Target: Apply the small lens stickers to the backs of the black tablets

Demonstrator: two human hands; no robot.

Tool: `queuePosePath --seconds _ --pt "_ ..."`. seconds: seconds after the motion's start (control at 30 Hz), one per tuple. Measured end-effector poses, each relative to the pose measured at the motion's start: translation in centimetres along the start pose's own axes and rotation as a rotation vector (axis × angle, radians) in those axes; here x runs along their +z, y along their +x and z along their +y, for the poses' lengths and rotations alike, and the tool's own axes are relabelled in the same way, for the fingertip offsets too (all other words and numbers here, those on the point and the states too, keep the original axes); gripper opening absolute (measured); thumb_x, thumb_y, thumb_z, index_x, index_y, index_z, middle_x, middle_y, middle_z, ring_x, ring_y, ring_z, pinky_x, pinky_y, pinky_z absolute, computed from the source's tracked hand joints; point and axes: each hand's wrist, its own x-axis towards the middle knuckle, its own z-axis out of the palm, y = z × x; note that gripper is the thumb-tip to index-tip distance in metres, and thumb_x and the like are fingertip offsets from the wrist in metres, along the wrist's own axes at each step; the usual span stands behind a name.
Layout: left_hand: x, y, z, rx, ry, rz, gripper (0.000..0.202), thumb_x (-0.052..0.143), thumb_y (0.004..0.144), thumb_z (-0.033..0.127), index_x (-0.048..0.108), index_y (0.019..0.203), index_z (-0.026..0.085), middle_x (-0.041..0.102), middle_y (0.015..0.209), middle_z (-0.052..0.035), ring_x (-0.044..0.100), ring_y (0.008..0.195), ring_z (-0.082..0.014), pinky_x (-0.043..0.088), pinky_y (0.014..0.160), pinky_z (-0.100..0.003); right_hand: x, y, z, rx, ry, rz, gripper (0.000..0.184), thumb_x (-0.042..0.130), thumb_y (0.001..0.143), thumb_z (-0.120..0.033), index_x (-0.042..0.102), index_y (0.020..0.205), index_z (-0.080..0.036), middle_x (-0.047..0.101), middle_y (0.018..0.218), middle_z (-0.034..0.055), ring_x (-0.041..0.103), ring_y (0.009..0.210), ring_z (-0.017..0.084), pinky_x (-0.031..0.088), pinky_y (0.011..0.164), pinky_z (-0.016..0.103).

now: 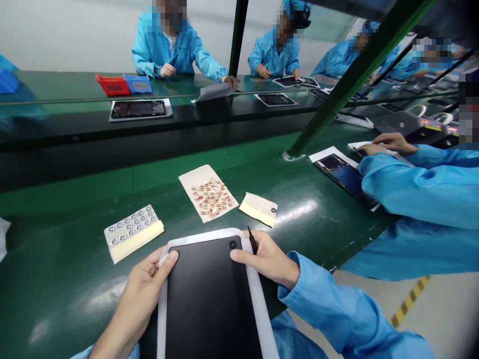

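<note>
A black tablet back cover (209,299) with a round camera ring near its upper right corner lies in a white foam tray (262,314) just before me. My left hand (149,279) grips the tray's upper left corner, thumb on top. At the upper right corner my right hand (264,254) holds the edge, its thumb beside the camera ring. Dark pointed tweezers (252,240) also stick out from the right hand. Beyond the tray lie a sheet of round ring stickers (130,227), a sheet with many small red-marked pieces (209,194) and a small sheet with one ring (260,207).
A co-worker's blue sleeve (400,184) reaches in at right beside another tablet (344,174). A green slanted post (337,94) rises from the bench. Across the belt, people in blue handle tablets near red (112,86) and blue bins (137,84).
</note>
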Motion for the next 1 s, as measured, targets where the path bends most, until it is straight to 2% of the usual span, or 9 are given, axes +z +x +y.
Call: queuePosePath --seconds 0.13,0.3,0.4,0.47,0.6,0.73,0.83,0.93,1.0 --pt "-0.2 0.1 -0.2 -0.001 -0.011 -0.003 0.066 0.082 0.077 0.055 0.065 0.130 0.019 0.073 0.120 -0.0089 0.072 0.099 -0.0248 0.061 0.081 -0.031 0.4 0.2 0.0 0.034 0.059 0.016 0.041 0.086 0.073 -0.043 0.069 0.090 -0.010 0.068 0.086 0.0053 0.061 0.080 0.014 0.050 0.074 0.025" --pt "-0.2 0.3 -0.3 -0.012 -0.003 0.024 0.070 0.083 0.076 0.056 0.063 0.133 0.019 0.074 0.117 -0.0093 0.073 0.097 -0.0247 0.061 0.082 -0.031 1.3 0.7 0.0 0.067 0.105 0.150 0.043 0.083 0.075 -0.049 0.067 0.079 -0.009 0.066 0.078 0.0052 0.058 0.073 0.012 0.046 0.068 0.022" --pt "-0.2 0.4 -0.4 0.001 -0.014 0.025 0.072 0.084 0.075 0.057 0.064 0.133 0.019 0.075 0.114 -0.0094 0.073 0.095 -0.0252 0.061 0.081 -0.032 1.4 0.7 0.0 0.063 0.093 0.163 0.043 0.080 0.077 -0.050 0.066 0.076 -0.009 0.065 0.077 0.0050 0.056 0.070 0.011 0.044 0.065 0.021" --pt "-0.2 0.4 -0.5 0.024 -0.016 0.014 0.071 0.083 0.075 0.057 0.065 0.131 0.018 0.076 0.114 -0.0095 0.074 0.095 -0.0253 0.061 0.082 -0.033 1.1 0.6 0.2 0.016 0.049 0.135 0.042 0.078 0.081 -0.050 0.067 0.079 -0.010 0.066 0.080 0.0052 0.057 0.073 0.011 0.046 0.068 0.022" --pt "-0.3 0.5 -0.5 0.056 -0.007 0.000 0.068 0.082 0.076 0.057 0.066 0.130 0.018 0.076 0.114 -0.0099 0.074 0.096 -0.0259 0.061 0.082 -0.033 0.8 0.1 0.6 -0.053 0.012 0.040 0.040 0.079 0.082 -0.046 0.070 0.098 -0.011 0.070 0.094 0.0063 0.063 0.085 0.015 0.051 0.079 0.026" --pt "-0.1 0.5 -0.4 0.106 0.028 -0.009 0.067 0.076 0.082 0.061 0.065 0.131 0.017 0.074 0.121 -0.0120 0.072 0.105 -0.0276 0.060 0.087 -0.035 1.0 -0.1 0.8 -0.051 0.045 0.079 0.044 0.082 0.079 -0.046 0.070 0.102 -0.011 0.071 0.098 0.0075 0.065 0.091 0.018 0.052 0.085 0.028" --pt "-0.1 -0.6 -1.2 0.111 0.075 -0.034 0.068 0.072 0.085 0.062 0.060 0.135 0.018 0.070 0.129 -0.0134 0.070 0.112 -0.0286 0.059 0.091 -0.036 1.0 -0.1 0.8 -0.008 0.072 0.148 0.054 0.084 0.075 -0.053 0.070 0.107 -0.011 0.072 0.104 0.0100 0.067 0.094 0.021 0.054 0.087 0.031" --pt "-0.1 -2.9 -3.0 0.106 0.075 -0.117 0.069 0.075 0.082 0.060 0.058 0.135 0.018 0.068 0.133 -0.0145 0.069 0.116 -0.0290 0.056 0.100 -0.039 0.8 -0.2 1.0 0.071 0.091 0.259 0.068 0.086 0.068 -0.058 0.069 0.116 -0.013 0.072 0.114 0.0118 0.068 0.105 0.026 0.055 0.095 0.035" --pt "0.0 -4.7 -3.9 0.138 0.052 -0.130 0.069 0.075 0.082 0.061 0.059 0.134 0.019 0.069 0.131 -0.0146 0.069 0.117 -0.0288 0.054 0.105 -0.040 0.8 -0.4 1.2 0.092 0.024 0.257 0.068 0.084 0.070 -0.060 0.070 0.118 -0.013 0.072 0.115 0.0123 0.067 0.109 0.028 0.054 0.098 0.036"
